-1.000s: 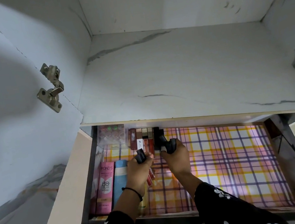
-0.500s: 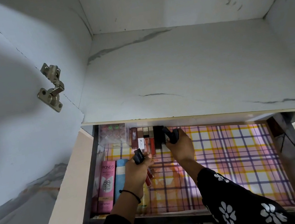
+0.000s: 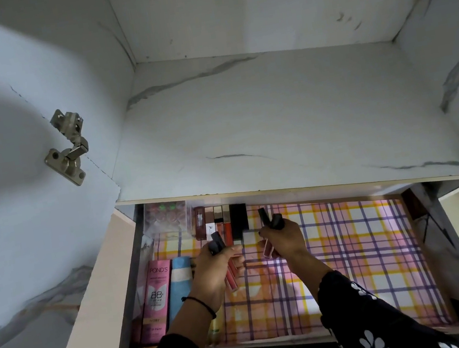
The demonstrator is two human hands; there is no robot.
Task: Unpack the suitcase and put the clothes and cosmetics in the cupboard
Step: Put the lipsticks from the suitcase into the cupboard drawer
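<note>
In the lower half of the frame an open drawer (image 3: 266, 347) of the cupboard is seen from above, and its bottom is covered with a checked liner (image 3: 355, 244) in pink, yellow and purple. Both hands are inside the drawer, near its back left part and a little apart from each other. The left hand (image 3: 217, 270) is curled around a bundle of lip gloss tubes (image 3: 229, 268), with red bodies below the fingers and dark caps above them. The right hand (image 3: 283, 239) is clamped on black-capped tubes (image 3: 272, 222) that stick up from the fist, and a pink tube (image 3: 267, 249) hangs under its fingers. Behind the hands, along the back wall, a row of lipsticks (image 3: 214, 220) lies side by side, and a black box (image 3: 239, 220) lies just right of them. Their labels are too small to read. In the back left corner there is a clear plastic case (image 3: 165, 218) with round things inside. Along the left wall lies a pink carton (image 3: 156, 298) printed with "POND'S" and a large "BB"; the smaller lines on it cannot be read. A blue tube (image 3: 181, 285) lies just beside it. A black band (image 3: 201, 303) is around the left wrist, and both sleeves (image 3: 369, 329) are black with white flowers. Above the drawer is a white marble-patterned shelf (image 3: 274, 123), and a metal hinge (image 3: 67, 146) sits at the upper left.
</note>
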